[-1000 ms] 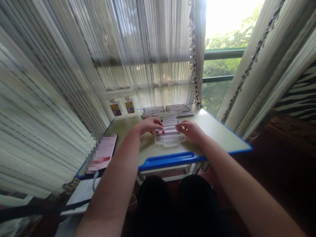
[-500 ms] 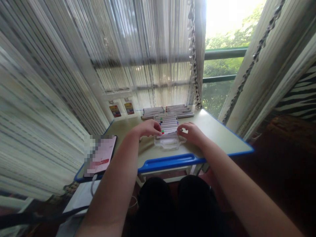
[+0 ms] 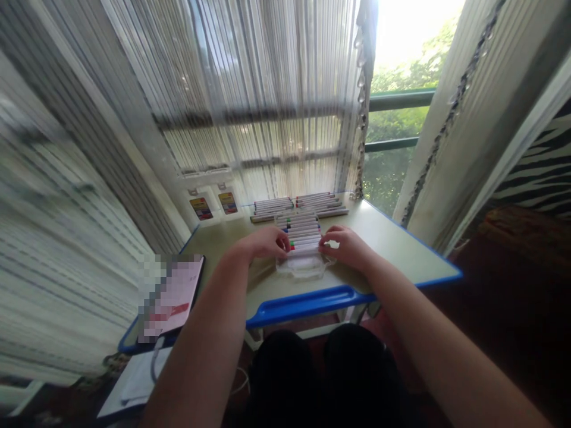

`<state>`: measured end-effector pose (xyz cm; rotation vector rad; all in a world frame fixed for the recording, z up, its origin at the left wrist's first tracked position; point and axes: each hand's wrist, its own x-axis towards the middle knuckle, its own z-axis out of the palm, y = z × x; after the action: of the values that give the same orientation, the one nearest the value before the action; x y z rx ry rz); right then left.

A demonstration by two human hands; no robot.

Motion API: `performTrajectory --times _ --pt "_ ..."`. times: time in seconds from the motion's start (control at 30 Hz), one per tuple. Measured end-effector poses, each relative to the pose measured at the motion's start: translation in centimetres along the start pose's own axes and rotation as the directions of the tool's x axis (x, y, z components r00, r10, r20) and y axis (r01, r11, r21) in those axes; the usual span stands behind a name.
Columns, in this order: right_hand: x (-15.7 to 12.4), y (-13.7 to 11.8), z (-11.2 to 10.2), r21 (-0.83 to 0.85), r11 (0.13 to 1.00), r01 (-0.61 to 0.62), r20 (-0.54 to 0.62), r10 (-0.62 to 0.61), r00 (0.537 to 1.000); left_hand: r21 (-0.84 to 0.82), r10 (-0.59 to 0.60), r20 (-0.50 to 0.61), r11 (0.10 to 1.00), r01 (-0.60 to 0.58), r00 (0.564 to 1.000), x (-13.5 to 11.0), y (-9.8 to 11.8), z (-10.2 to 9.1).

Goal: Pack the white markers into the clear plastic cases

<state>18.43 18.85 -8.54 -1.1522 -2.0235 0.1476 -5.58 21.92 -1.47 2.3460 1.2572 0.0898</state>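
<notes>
A clear plastic marker case [image 3: 304, 266] lies open on the small table [image 3: 392, 241], with a row of white markers [image 3: 302, 230] in it. My left hand [image 3: 263, 242] is at the case's left side, fingers curled on the end of the nearest marker. At the right side my right hand [image 3: 345, 245] pinches the other end of the same marker. Both forearms reach in from below.
More markers [image 3: 298, 204] lie in rows at the table's far edge, by the curtain. Two small carded packs [image 3: 214, 205] lean at the back left. A phone [image 3: 172, 294] rests on the table's left corner. The blue front rim [image 3: 303, 302] is above my knees.
Both hands have drawn slightly nearer to the case's near end, still on a marker. The camera shifted a little to the right and down.
</notes>
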Motion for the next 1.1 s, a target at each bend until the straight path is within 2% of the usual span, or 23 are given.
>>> performTrajectory --times 0.33,0.7,0.9,1.0,1.1 --pt "-0.1 -0.8 -0.4 0.077 0.996 -0.048 0.036 0.046 0.998 -0.016 -0.023 0.003 1.0 0.023 1.0 -0.3 0.5 0.0" --pt "-0.2 -1.3 -0.7 0.082 0.989 -0.12 0.112 0.11 0.988 0.03 -0.021 0.019 0.999 0.02 1.0 -0.4 0.8 0.0" --pt "-0.3 -1.6 -1.0 0.037 0.996 -0.076 0.13 0.07 0.989 0.028 -0.027 0.02 0.999 0.026 0.999 -0.4 0.9 0.0" --pt "-0.3 -1.4 -1.0 0.021 0.999 -0.04 0.113 0.037 0.993 -0.027 -0.012 0.01 1.0 0.012 1.0 -0.4 0.7 0.0" --pt "-0.3 -1.3 -0.9 0.025 0.999 -0.022 0.052 0.021 0.998 -0.077 -0.051 -0.065 0.996 0.046 0.997 -0.4 0.2 -0.2"
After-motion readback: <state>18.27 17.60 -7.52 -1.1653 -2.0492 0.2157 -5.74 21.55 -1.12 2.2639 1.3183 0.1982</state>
